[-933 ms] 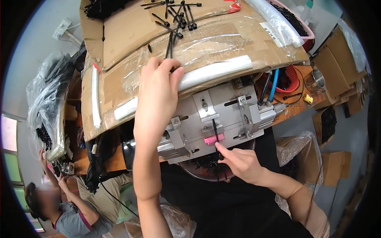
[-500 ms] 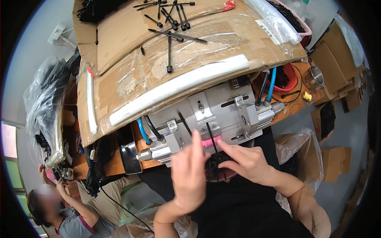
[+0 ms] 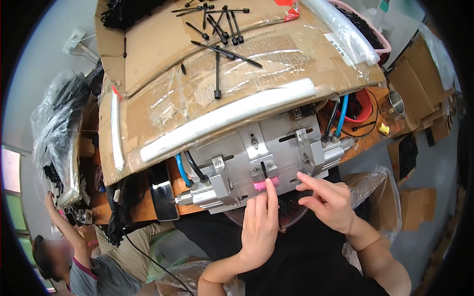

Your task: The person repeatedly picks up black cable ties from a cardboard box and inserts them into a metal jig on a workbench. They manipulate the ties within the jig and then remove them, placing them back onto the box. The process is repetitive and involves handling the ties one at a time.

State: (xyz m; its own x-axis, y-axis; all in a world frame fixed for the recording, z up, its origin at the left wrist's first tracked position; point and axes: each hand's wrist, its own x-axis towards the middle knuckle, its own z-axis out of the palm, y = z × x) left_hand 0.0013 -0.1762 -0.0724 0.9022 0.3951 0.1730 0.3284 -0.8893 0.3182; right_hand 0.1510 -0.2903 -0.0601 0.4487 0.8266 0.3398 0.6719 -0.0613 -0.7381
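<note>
Pressing my open left hand's [image 3: 260,224] forefinger on the pink piece [image 3: 264,185], I'd push straight toward twelve o'clock; right hand [image 3: 330,202] open, pointing beside.

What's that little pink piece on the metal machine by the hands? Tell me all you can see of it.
The pink piece is a small, bright block, plastic by its look, lying flat at the front edge of the grey metal fixture. A thin black rod stands in the slot just above it. The left hand rests a fingertip on its right end; the right hand points beside it, apart.
</note>
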